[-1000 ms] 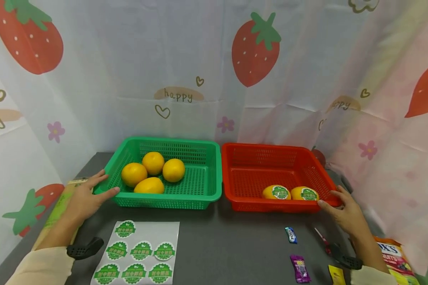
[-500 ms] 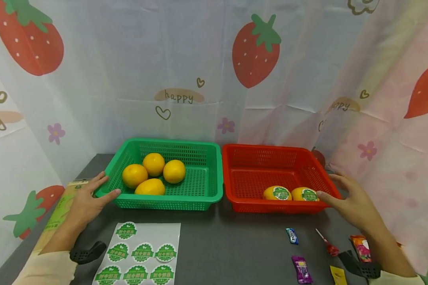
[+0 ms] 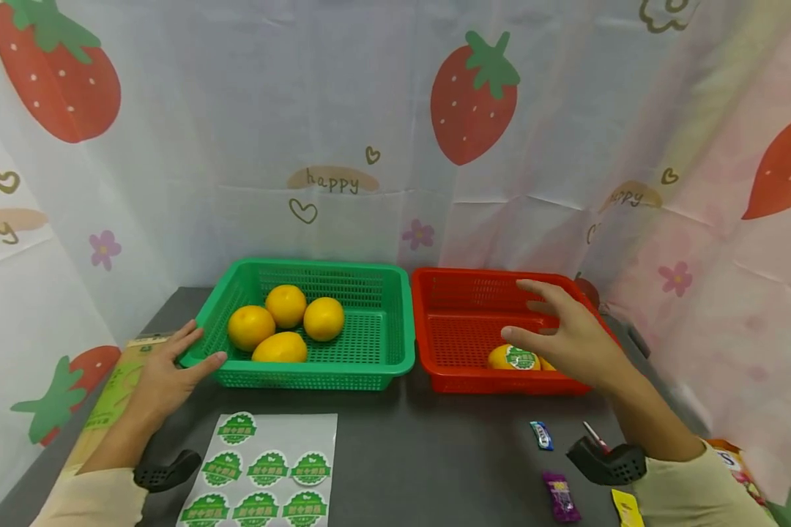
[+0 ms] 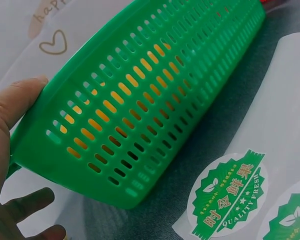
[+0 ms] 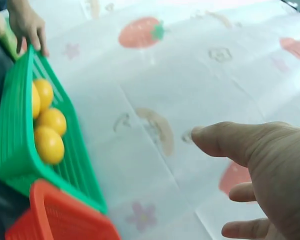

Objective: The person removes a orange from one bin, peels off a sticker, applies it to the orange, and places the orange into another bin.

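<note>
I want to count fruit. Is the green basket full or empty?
Neither: the green basket holds four yellow fruits, bunched at its left end, and the right part of its floor is bare.

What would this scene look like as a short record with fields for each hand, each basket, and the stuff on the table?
left hand: left hand rests open on the corner of the green basket
right hand: right hand hovers open above the red basket, holding nothing
green basket contents: four unlabelled oranges
red basket contents: one labelled orange in plain view, a second mostly hidden behind the right hand
table front: sticker sheet with green round labels; wrapped candies near the right forearm
</note>
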Available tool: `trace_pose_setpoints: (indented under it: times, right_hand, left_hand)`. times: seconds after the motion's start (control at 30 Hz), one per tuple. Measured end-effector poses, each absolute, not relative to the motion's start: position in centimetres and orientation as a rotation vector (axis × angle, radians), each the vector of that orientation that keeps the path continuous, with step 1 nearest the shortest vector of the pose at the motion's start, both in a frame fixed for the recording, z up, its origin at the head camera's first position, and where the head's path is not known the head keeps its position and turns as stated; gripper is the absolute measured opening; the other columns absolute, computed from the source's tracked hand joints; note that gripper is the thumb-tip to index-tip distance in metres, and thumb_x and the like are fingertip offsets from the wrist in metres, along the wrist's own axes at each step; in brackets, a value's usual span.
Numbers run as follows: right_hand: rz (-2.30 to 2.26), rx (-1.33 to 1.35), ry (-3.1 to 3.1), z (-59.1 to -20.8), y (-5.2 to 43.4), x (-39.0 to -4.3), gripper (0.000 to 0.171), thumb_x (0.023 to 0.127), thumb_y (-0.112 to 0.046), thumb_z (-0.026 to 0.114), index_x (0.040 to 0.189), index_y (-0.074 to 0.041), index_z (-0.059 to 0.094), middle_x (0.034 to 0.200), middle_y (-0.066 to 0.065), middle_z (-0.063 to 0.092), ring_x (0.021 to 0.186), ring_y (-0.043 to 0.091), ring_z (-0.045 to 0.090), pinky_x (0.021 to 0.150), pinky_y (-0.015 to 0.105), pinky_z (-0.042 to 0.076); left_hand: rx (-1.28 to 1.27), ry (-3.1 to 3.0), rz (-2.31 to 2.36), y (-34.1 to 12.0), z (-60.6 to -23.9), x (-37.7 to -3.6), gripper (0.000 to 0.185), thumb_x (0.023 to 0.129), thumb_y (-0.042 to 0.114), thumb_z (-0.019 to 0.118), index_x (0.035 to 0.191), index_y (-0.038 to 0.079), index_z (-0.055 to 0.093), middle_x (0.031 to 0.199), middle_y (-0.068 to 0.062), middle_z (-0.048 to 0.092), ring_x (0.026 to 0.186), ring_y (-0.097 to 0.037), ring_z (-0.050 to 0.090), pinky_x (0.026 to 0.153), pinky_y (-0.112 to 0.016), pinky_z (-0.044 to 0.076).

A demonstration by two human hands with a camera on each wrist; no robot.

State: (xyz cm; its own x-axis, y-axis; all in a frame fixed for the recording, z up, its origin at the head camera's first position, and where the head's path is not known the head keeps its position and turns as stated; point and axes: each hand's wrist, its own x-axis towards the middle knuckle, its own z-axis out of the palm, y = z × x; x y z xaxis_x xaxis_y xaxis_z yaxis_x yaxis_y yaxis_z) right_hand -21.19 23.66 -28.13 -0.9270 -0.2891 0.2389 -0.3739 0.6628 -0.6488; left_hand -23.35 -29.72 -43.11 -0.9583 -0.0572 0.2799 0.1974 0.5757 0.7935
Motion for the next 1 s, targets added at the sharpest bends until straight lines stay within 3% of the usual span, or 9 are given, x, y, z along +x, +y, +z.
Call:
trace_pose_setpoints:
  times: [0.2,0.57,1.0]
  right_hand:
    - [1.183,0.557,-2.787,-27.7,19.3,-23.1,0.077,0.084,-0.05,0.071,0.147,-0.021,0.038,0.146,0.007,0.039,0.126,0.032,0.044,0.09,0.054,0.046]
    - [1.373,0.562,-2.788,-28.9,12.9,-27.1,0.074,0.083,-0.045,0.074,0.145,-0.022,0.04,0.144,0.004,0.041,0.124,0.03,0.047,0.088,0.049,0.049]
    - [1.538,0.386,-2.914,-33.3,5.1,-31.7,0.076,0.084,-0.045,0.073,0.146,-0.019,0.04,0.141,0.016,0.042,0.118,0.034,0.049,0.09,0.049,0.046]
  left_hand:
    - [-0.143,-2.523,-1.329,-29.7,-43.2,-23.5,0.076,0.092,0.032,0.067,0.146,-0.008,0.031,0.156,-0.02,0.02,0.14,-0.045,0.01,0.102,-0.067,0.018]
    - [-0.136,-2.528,-1.321,-29.4,-43.0,-23.4,0.077,0.093,0.035,0.066,0.147,-0.007,0.031,0.156,-0.02,0.019,0.14,-0.046,0.01,0.102,-0.068,0.018]
    - [-0.108,-2.528,-1.284,-29.8,-43.2,-23.1,0.076,0.091,0.035,0.068,0.146,-0.005,0.034,0.155,-0.018,0.023,0.139,-0.046,0.014,0.102,-0.066,0.02]
